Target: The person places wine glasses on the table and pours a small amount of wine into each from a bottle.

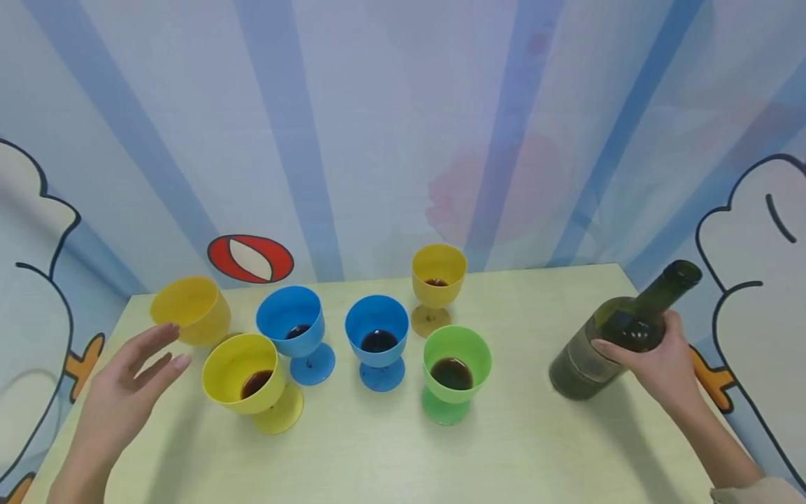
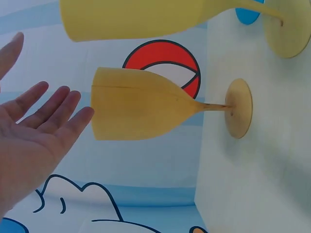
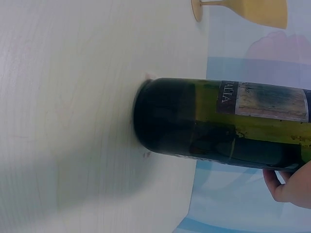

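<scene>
My right hand (image 1: 655, 364) grips a dark green wine bottle (image 1: 620, 325) around its shoulder, at the right side of the table. The bottle leans to the right in the head view; its labelled body (image 3: 218, 121) shows in the right wrist view, base close at the tabletop. On the left, my left hand (image 1: 129, 392) holds nothing, fingers spread and slightly bent. Its fingertips (image 2: 80, 114) are right by the rim of the back-left yellow goblet (image 1: 192, 311). A second yellow goblet (image 1: 229, 367) with dark liquid stands just right of that hand.
Two blue goblets (image 1: 292, 315) and a green goblet (image 1: 456, 350) hold dark liquid mid-table. Another yellow goblet (image 1: 439, 269), with a little dark liquid, stands behind them. A printed cloth backdrop (image 1: 390, 140) rises along the back edge of the pale wooden table (image 1: 352, 455).
</scene>
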Demonstrator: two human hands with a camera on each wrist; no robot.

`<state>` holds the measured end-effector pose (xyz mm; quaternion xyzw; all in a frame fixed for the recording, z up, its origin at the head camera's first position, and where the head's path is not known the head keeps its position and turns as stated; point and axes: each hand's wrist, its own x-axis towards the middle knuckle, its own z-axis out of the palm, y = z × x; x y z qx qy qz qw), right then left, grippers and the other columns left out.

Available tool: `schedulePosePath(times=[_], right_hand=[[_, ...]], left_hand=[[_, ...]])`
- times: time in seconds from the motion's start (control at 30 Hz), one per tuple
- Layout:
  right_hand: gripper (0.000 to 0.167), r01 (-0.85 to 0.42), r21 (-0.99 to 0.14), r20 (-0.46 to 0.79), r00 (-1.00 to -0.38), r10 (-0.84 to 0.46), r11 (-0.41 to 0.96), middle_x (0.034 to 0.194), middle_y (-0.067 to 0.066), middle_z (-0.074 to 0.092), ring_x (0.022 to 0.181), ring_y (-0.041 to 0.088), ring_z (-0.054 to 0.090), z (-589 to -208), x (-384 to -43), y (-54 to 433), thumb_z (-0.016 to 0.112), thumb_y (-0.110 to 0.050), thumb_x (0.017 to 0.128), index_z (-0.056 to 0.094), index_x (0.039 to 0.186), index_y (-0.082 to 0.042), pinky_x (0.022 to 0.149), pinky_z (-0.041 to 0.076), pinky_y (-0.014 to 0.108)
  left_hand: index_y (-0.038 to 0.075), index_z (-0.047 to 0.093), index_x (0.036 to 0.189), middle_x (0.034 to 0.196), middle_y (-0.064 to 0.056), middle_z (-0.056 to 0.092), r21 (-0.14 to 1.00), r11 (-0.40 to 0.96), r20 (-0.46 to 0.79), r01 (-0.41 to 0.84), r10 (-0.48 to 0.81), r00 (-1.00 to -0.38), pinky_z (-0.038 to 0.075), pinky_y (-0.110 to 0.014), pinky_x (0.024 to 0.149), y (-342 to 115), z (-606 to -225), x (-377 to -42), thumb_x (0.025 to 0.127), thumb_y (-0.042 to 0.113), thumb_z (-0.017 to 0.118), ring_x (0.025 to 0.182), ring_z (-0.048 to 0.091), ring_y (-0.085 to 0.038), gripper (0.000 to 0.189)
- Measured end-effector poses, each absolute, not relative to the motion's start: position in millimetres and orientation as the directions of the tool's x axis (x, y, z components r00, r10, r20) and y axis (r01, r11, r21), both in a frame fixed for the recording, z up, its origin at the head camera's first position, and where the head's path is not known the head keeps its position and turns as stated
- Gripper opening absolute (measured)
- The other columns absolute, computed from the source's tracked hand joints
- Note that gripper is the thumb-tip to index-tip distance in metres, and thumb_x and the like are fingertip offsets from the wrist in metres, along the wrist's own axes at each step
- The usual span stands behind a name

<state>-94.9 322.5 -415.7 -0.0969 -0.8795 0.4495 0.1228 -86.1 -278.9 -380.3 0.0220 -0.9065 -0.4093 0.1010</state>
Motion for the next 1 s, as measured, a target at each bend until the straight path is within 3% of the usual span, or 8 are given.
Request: schedulePosePath(times=[0.07,0.27,0.37,0.5,0.67,1.0], right_hand=[[0.090,0.064,-0.813,0.126,-0.951,0.283,0.579,0.131,0.034,0.027,0.115,0.052,0.031,-415.8,-94.3,323.1,0.072,-0.026,0.078,0.012,0.136,0.007,0.087,0.030,0.066],[0.089,0.066,-0.812,0.127,-0.949,0.287,0.580,0.130,0.033,0.028,0.115,0.051,0.032,-415.4,-93.1,323.7,0.072,-0.025,0.078,0.012,0.136,0.007,0.087,0.031,0.065],[0.090,0.071,-0.809,0.125,-0.949,0.289,0.583,0.130,0.032,0.028,0.115,0.050,0.033,-415.2,-93.2,323.5,0.072,-0.025,0.078,0.012,0.137,0.006,0.087,0.031,0.064],[0.090,0.075,-0.806,0.125,-0.948,0.294,0.587,0.130,0.033,0.028,0.115,0.050,0.033,-415.6,-94.0,323.1,0.073,-0.024,0.077,0.012,0.137,0.006,0.088,0.031,0.064],[0.089,0.067,-0.807,0.129,-0.949,0.286,0.586,0.130,0.032,0.028,0.115,0.049,0.033,-416.3,-94.6,323.0,0.072,-0.023,0.078,0.012,0.137,0.006,0.087,0.032,0.062],[0.089,0.064,-0.811,0.131,-0.949,0.286,0.581,0.130,0.033,0.028,0.116,0.049,0.033,-417.2,-94.7,323.8,0.073,-0.023,0.078,0.012,0.136,0.006,0.088,0.032,0.064]], left_hand=[[0.005,0.035,0.139,0.135,-0.018,0.040,0.736,0.676,0.167,0.036,-0.130,-0.977,0.039,-0.001,0.076,-281.0,-376.7,-88.9,0.090,0.031,0.057,0.122,0.041,-0.011,0.060],[0.006,0.032,0.141,0.140,-0.021,0.033,0.692,0.722,0.117,-0.026,-0.148,-0.982,0.047,-0.013,0.076,-286.9,-367.7,-98.5,0.089,0.037,0.058,0.117,0.043,-0.042,0.066],[0.007,0.027,0.143,0.145,-0.019,0.026,0.695,0.719,0.125,-0.036,-0.169,-0.978,0.044,-0.032,0.089,-290.1,-366.3,-103.4,0.088,0.037,0.059,0.122,0.035,-0.043,0.070],[0.010,0.016,0.146,0.149,-0.019,0.013,0.711,0.701,0.103,-0.063,-0.193,-0.976,0.031,-0.059,0.092,-296.6,-367.5,-111.4,0.086,0.040,0.060,0.128,0.021,-0.047,0.080],[0.007,0.005,0.147,0.148,-0.027,0.004,0.678,0.730,0.045,-0.085,-0.157,-0.987,0.028,-0.066,0.090,-308.3,-371.3,-125.2,0.084,0.045,0.060,0.124,0.019,-0.055,0.092],[-0.004,-0.008,0.142,0.144,-0.034,0.004,0.677,0.728,-0.022,-0.109,-0.128,-0.992,0.028,-0.068,0.089,-308.1,-378.4,-147.3,0.081,0.049,0.062,0.124,0.016,-0.055,0.107]])
